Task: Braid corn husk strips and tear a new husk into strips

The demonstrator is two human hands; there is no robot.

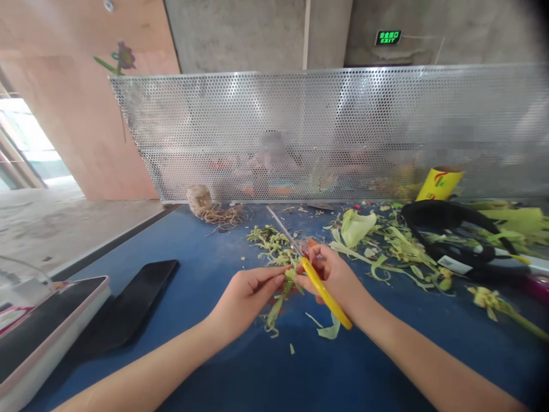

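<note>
In the head view, my left fingers (271,280) pinched the green plant strip (282,294) mid-desk (201,266), its length trailing nearward; my right fingers (321,258), just beside its top, gripped scissors (312,273) aimed at the far edge.

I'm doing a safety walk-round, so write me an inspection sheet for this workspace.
Surface: blue tabletop, littered with plant scraps.
Job's things: green plant piece, held low over the blue tabletop; yellow-handled bladed tool, its blade pointing away from the person.
Clutter: twine, black slab, pale-rimmed case, yellow tube, black strap.
Hands: left hand pinches the green plant piece; right hand holds the yellow-handled bladed tool.
Cables: pale cable at the left edge, by the pale-rimmed case.
Surroundings: perforated metal screen along the far edge; lit exit sign above.
</note>
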